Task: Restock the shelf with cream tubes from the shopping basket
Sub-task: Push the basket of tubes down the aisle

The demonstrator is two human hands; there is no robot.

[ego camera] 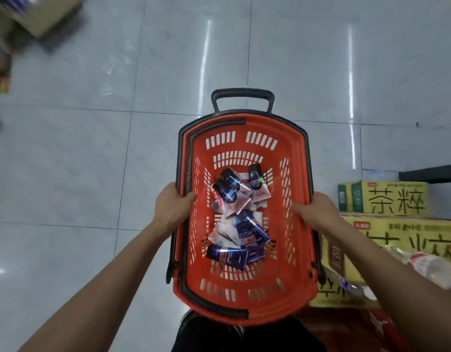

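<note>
An orange shopping basket (pixel 299 280) with black handles is held over the tiled floor, straight below me. My left hand (pixel 172 203) grips its left rim and my right hand (pixel 314 212) grips its right rim. Inside lie several cream tubes (pixel 230 185), dark blue ones and pale pink ones, heaped along the basket's middle. No shelf is in view.
Yellow cardboard cartons (pixel 394 199) with printed characters are stacked at the right, one touching the basket's right side. A brown cardboard box (pixel 39 13) sits at the far top left. Grey glossy floor tiles (pixel 92 161) spread to the left and ahead.
</note>
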